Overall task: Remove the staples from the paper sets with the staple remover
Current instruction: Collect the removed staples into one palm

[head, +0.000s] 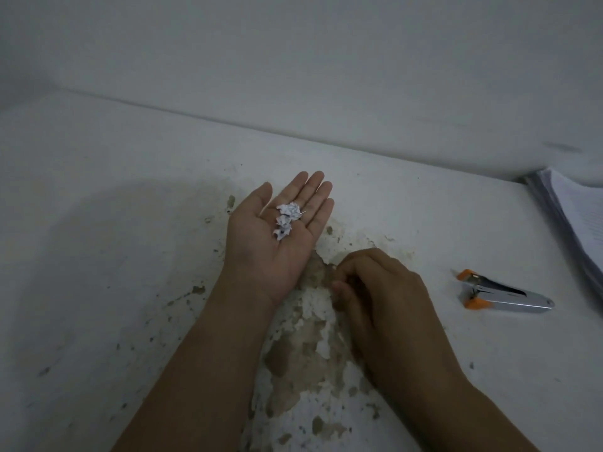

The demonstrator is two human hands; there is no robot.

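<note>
My left hand (277, 233) lies palm up over the white table, fingers straight. On its palm sit small torn paper scraps (287, 220) with a thin staple showing among them. My right hand (378, 295) rests knuckles up just right of the left wrist, its fingertips drawn together against the table surface; what they pinch, if anything, is hidden. The staple remover (504, 293), silver metal with orange tips, lies on the table to the right of my right hand, untouched. A stack of paper sets (574, 220) sits at the right edge.
The white table (114, 256) has a worn patch of flaked brown spots (303, 353) under and between my forearms. A white wall rises behind the table's far edge.
</note>
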